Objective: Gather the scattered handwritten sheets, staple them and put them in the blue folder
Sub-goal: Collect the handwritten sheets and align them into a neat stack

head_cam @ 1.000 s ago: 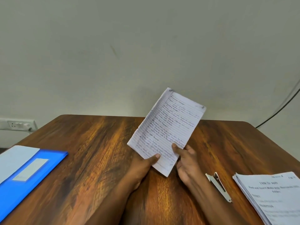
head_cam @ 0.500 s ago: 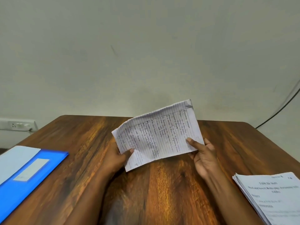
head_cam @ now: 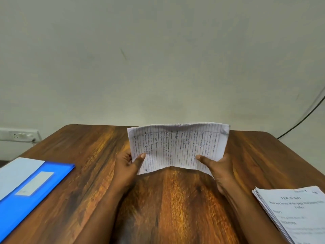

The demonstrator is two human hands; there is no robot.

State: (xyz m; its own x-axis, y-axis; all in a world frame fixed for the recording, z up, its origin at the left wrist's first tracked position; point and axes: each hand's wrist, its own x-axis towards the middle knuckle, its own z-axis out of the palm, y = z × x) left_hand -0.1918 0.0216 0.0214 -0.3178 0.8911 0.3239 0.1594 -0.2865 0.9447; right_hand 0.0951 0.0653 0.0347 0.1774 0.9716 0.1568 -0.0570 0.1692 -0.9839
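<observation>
Behind the wooden bench (head_cam: 175, 199) stands a plain pale wall. Both hands hold the handwritten sheets (head_cam: 177, 147) upright above the middle of the bench, turned sideways. The left hand (head_cam: 127, 167) pinches the lower left corner and the right hand (head_cam: 219, 169) pinches the lower right corner. I judge the paper light and limp; it sags between the grips, so holding near the edges suits it. The blue folder (head_cam: 26, 196) lies at the left edge, a printed stack (head_cam: 297, 212) at the right, with open wood between.
</observation>
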